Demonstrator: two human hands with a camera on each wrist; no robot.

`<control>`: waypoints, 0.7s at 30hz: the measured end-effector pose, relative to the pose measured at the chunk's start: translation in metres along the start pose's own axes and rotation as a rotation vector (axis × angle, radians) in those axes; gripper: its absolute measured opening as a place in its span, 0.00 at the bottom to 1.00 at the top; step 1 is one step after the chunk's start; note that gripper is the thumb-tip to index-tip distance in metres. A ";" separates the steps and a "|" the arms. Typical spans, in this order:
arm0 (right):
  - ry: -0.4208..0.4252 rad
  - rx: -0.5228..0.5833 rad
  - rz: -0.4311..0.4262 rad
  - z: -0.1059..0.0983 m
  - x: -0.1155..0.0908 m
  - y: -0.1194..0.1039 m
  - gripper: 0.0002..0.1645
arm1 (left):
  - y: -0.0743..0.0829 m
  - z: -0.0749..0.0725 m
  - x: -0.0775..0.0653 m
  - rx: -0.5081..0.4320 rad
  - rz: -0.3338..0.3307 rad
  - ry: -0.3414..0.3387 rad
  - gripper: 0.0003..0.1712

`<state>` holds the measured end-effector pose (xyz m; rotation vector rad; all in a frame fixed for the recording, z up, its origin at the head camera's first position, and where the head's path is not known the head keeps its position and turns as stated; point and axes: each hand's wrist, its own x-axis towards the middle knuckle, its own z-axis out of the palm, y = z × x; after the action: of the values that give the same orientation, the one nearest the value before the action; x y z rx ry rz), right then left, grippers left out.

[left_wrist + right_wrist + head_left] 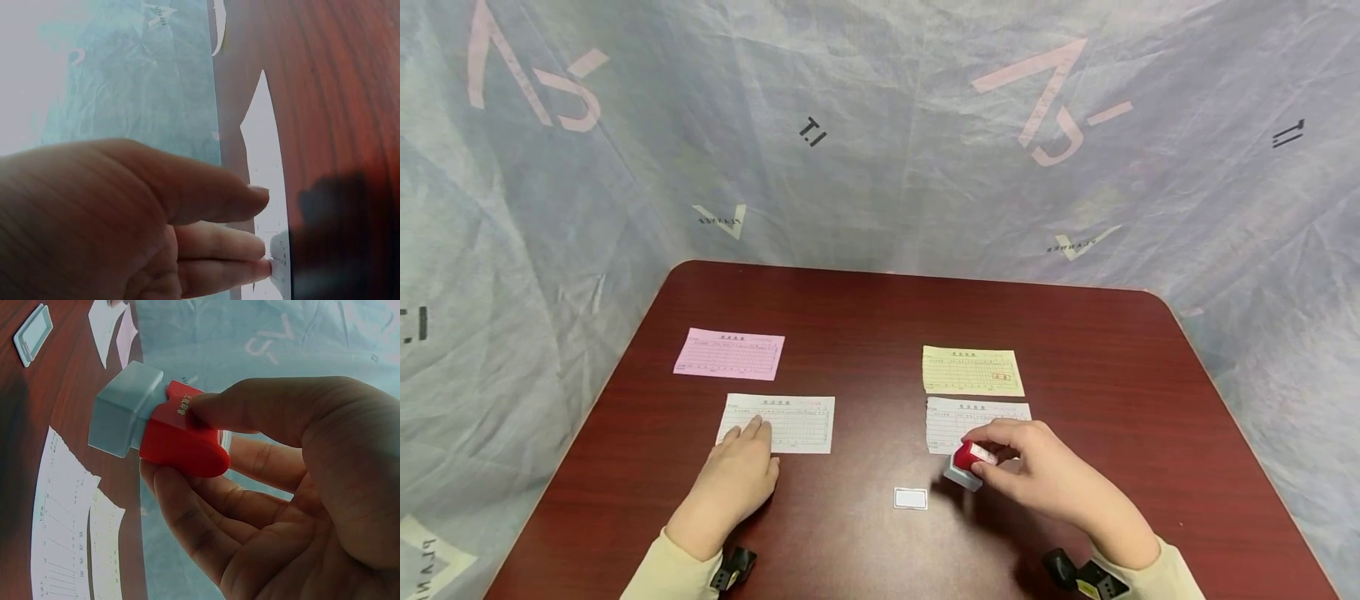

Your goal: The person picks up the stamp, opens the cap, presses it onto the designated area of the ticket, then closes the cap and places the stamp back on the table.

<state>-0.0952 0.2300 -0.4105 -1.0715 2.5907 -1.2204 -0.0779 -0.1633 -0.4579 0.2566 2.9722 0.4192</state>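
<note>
My right hand [1048, 467] pinches a self-inking stamp [178, 447] by its red handle, thumb on one side and fingers on the other. Its grey base [125, 409] hangs tilted over the near edge of the right white form [951, 425]. The fingers of my left hand [737, 479] lie extended on the left white form [805, 425], covering its lower left part. Between the hands, a small pale rectangular cap [911, 498] with a raised rim lies on the table.
Behind the right white form lies a yellow form [958, 375] with a red stamped mark [1002, 377]. A pink form [730, 354] is at the back left of the dark red table [880, 333]. A grey printed curtain [880, 150] hangs around the table.
</note>
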 end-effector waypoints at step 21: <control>-0.006 -0.016 0.006 0.000 0.004 0.001 0.15 | 0.016 0.009 0.001 0.030 0.097 0.015 0.30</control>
<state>-0.0983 0.2277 -0.4103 -1.0671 2.6018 -1.1956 -0.0749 -0.1458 -0.4615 0.4036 2.9917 0.3885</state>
